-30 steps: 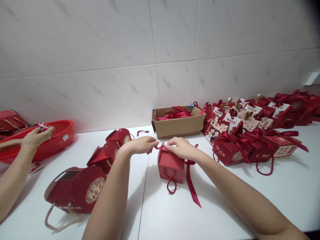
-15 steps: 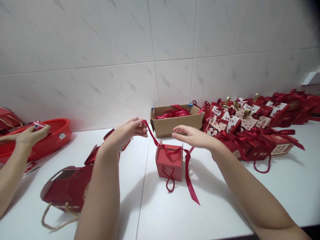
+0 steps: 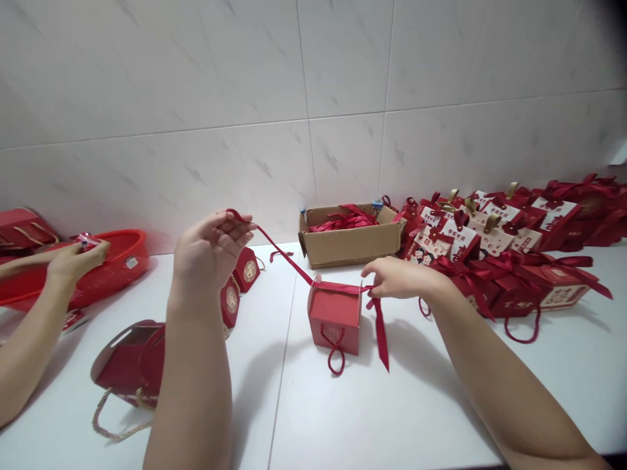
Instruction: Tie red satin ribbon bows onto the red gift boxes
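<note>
A small red gift box with a cord loop on its front stands on the white table. A dark red ribbon runs through its top. My left hand is raised to the left of the box, pinching one ribbon end and holding it taut. My right hand pinches the ribbon just to the right of the box top, and the free end hangs down beside the box.
A cardboard box of red ribbons stands by the wall. Several ribboned gift boxes crowd the right side. Unfolded red boxes lie at the left. Another person's hand holds a small packet over a red basin.
My left hand has pulled the ribbon end up and to the left, away from the box. My right hand has come back down to the ribbon at the box's right side.
</note>
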The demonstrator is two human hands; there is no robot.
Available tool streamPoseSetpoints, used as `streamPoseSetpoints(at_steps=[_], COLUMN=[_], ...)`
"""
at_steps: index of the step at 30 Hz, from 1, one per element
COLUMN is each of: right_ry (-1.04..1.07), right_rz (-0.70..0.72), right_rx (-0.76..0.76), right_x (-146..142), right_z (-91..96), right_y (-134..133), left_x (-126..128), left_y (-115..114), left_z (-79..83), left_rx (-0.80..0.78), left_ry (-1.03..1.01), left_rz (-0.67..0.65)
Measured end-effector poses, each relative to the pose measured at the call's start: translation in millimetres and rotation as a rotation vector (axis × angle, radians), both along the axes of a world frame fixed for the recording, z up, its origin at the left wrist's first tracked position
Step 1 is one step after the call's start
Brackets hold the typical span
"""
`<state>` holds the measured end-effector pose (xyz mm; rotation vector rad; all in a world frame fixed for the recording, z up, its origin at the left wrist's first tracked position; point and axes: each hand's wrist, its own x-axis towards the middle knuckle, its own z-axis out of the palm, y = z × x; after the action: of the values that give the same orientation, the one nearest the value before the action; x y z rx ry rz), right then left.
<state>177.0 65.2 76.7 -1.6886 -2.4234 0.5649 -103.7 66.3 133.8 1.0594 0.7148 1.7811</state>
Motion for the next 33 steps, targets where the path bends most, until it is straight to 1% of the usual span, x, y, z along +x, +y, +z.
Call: streamPoseSetpoints(at_steps=[3,7,10,12,15,17,19,24,29,31,33], right_ry=[0.054,0.162,0.231,0.234,0.226,0.295,0.413,0.682,0.944,1.017,1.082], right_rz=[-0.018,-0.057,-0.064,-0.061,-0.113,-0.149,-0.142,-0.044,0.004,0.019,0.038], right_rx=[0.009,0.178,0.262,0.383,0.65,0.741,0.748,0.754,0.818,0.802,0.748], right_x=[14,34,39,36,28,23,18,6,-12,-19,-23], right_z=[8.4,11.3,7.8,5.1,2.2,1.2,0.7,-0.8,-2.5,-2.6,-2.6], right_y=[-2,1,6,9,11,10,9,3,-1,-3,-4], left_x=[-1,-2,-2,-1,0,2,8,33,47,49,50], left_y=[-5,-9,-11,-11,-11,-11,-10,-10,-12,-13,-13], left_z=[2.7,2.7,1.3,0.6,-0.3,-1.3,-3.0,-8.9,-9.2,-7.3,-5.2], left_rx=[0.044,0.088,0.103,0.114,0.119,0.117,0.12,0.19,0.215,0.209,0.198], left_ry=[-0.01,0.105,0.183,0.233,0.296,0.312,0.301,0.206,0.224,0.254,0.297], left_rz=[0.006,0.004,0.025,0.06,0.137,0.168,0.156,0.045,0.082,0.077,0.052])
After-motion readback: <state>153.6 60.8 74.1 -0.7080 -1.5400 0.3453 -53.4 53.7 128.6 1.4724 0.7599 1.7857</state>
